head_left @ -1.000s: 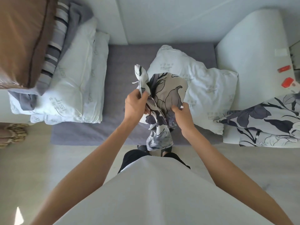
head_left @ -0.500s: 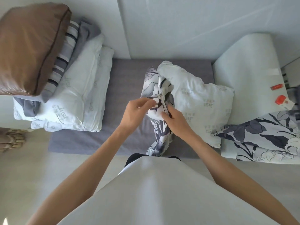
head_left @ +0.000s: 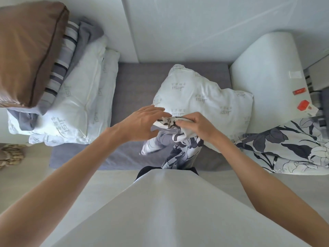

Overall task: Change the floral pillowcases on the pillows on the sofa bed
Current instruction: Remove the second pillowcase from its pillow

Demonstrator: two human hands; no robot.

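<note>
Head view, looking down: the floral pillowcase (head_left: 176,145) hangs in the middle of the frame, in front of the bare white pillow (head_left: 201,98). The right hand (head_left: 194,124) has its fingers curled tight around the top edge of the case and pinches it. The left hand (head_left: 142,122) is flat, with fingers straight. It reaches toward the same edge and its fingertips seem to just touch the cloth, but it grips nothing.

The case runs long from the hands down toward the person's legs. Its top edge sits right at the near corner of the pillow. The pillow lies on the grey sofa bed (head_left: 138,82) and stretches away to the upper right. So the pillow is just behind the case, and both hands are close to it. The left hand is free, so I think it will help open the mouth of the case next.

A second floral pillowcase (head_left: 284,148) lies at the right edge. Two more bare pillows (head_left: 74,97) are stacked at the left.
</note>
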